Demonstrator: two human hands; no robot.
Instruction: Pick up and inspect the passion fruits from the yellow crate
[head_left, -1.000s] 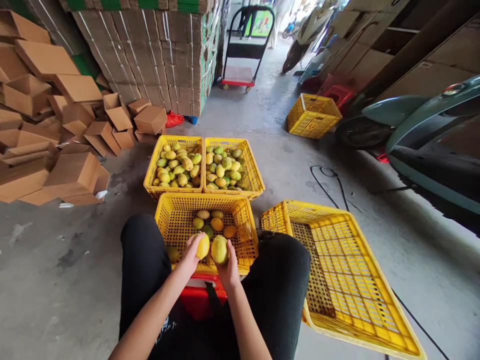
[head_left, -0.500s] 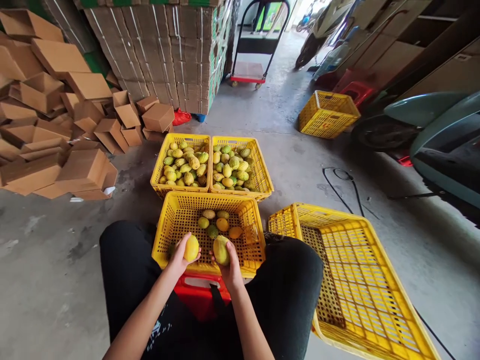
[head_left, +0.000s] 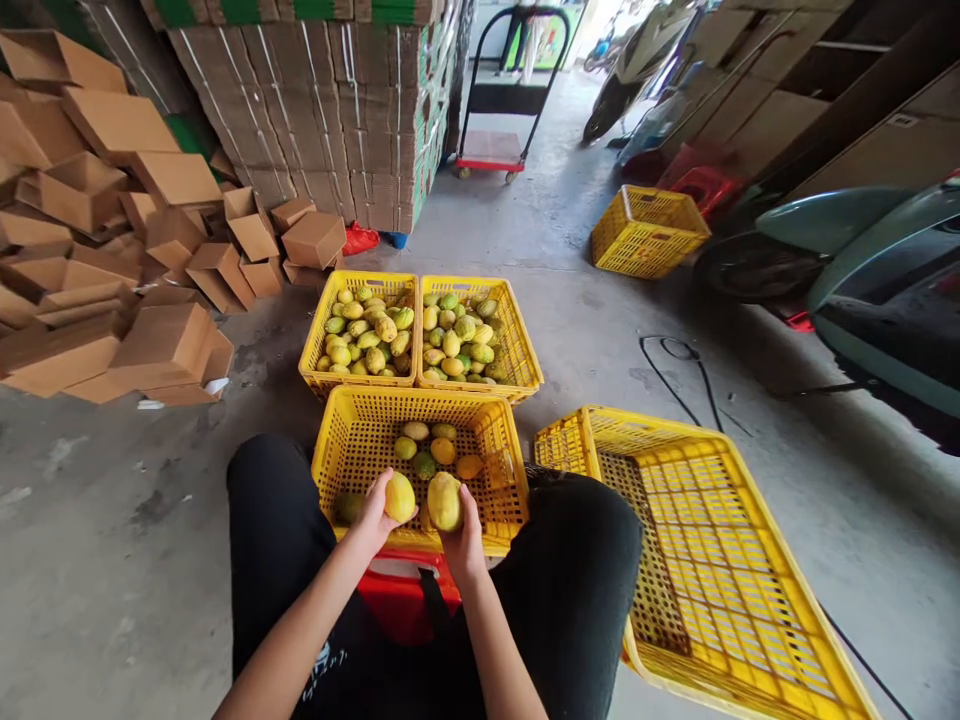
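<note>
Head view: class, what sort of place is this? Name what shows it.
Probably a fruit packing or sorting shed: yellow crates of fruit on the concrete floor, stacked flat cardboard, a hand trolley. Each hand holds a fruit.

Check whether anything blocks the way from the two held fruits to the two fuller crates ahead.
Nothing visible does. The left hand and right hand hold a fruit each above the near crate, whose far wall touches the two fuller crates.

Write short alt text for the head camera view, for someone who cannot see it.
A seated person holds a yellow fruit in the left hand and a yellow-green fruit in the right hand, over a nearly empty yellow crate. Beyond it sit two full crates of fruit, with an empty crate tilted at the right and cardboard boxes piled at the left.
</note>
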